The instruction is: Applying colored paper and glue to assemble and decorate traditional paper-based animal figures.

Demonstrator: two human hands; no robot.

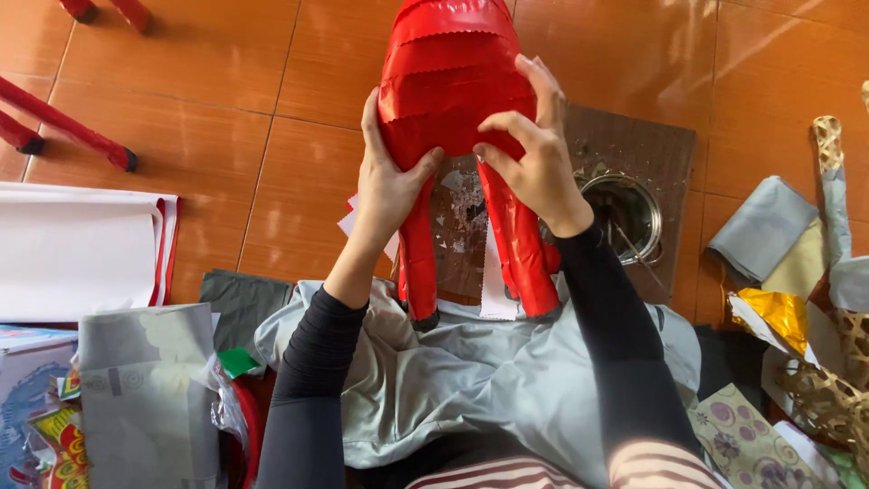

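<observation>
Red glossy paper is already covering most of the figure (450, 100), which is standing on its two wrapped legs over the person's lap, above the grey cloth (471, 380). Both hands are pressing on its body: the left hand (387, 186) is cupping the side with its grip spread flat, and the right hand (534, 149) is pushing bent fingertips onto a strip's edge. Judging by the bare patch between the legs, some covering is remaining. A wooden board (634, 149) with a metal bowl (625, 213) is lying just beyond on the tiled floor (226, 91); paper sheets (77, 249), gold foil (778, 312) and woven bamboo pieces (828, 380) are crowding both sides.
</observation>
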